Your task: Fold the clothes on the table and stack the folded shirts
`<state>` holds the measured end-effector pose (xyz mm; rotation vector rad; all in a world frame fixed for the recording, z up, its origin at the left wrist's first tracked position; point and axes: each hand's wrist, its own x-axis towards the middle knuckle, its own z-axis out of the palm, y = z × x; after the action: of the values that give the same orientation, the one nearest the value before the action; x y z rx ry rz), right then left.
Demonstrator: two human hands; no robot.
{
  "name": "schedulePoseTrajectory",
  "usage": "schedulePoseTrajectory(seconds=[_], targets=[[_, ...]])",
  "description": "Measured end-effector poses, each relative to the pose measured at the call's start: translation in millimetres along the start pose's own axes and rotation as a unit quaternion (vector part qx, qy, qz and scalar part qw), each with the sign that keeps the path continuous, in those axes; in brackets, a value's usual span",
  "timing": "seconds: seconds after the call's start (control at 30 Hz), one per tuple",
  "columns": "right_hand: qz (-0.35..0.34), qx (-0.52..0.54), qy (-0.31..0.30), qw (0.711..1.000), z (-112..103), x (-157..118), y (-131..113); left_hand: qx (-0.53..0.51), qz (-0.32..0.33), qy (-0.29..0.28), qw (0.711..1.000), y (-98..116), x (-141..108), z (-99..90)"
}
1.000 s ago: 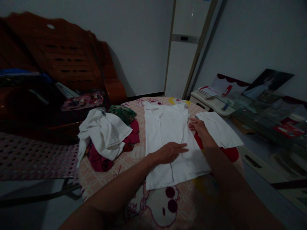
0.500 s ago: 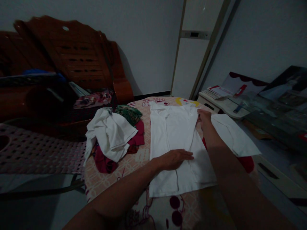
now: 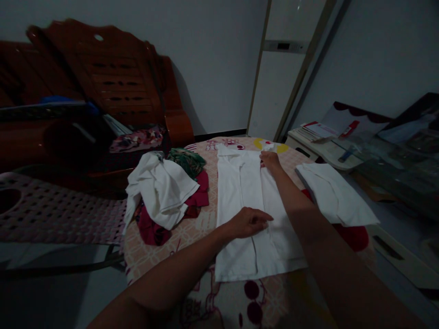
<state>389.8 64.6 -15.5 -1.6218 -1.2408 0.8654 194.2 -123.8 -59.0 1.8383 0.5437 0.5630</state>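
On the bench [image 3: 140,256], your right grip [image 3: 270,161] pinches one half-folded white shirt [image 3: 229,187], left grip [image 3: 244,223] indeterminable, between folded white garment [image 3: 331,189] and rumpled pile [image 3: 161,187].

The single view looks from the person's head, facing forward and steeply down over the round table with a pink patterned cloth [image 3: 157,260] at close range, lower centre; the carved reddish-brown wooden bench [image 3: 116,87] stands farther off, upper left.
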Motion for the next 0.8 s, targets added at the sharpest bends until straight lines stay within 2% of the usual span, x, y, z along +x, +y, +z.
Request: schedulePoseTrajectory(seconds=[0.13,0.3,0.43,0.57,0.7,0.8], targets=[[0.023,0.006,-0.042,0.999,10,-15,0,-0.069,-0.05,0.008,0.996,-5,3,-0.8],[0.032,0.051,-0.065,0.996,-4,-28,-9,-0.118,-0.058,0.008,0.991,-9,3,-2.1],[0.044,0.106,-0.019,0.993,-32,-40,-9,-0.126,-0.048,-0.002,0.991,-13,4,-4.4],[0.063,0.07,0.027,0.995,-71,-68,3,-0.117,-0.033,-0.005,0.993,-18,7,-2.9],[0.068,-0.014,-0.004,0.998,-106,-118,18,-0.045,-0.014,0.007,0.999,-15,7,0.3],[0.068,-0.061,-0.04,0.995,-120,-157,29,0.03,0.033,0.003,0.999,-7,6,2.0]])
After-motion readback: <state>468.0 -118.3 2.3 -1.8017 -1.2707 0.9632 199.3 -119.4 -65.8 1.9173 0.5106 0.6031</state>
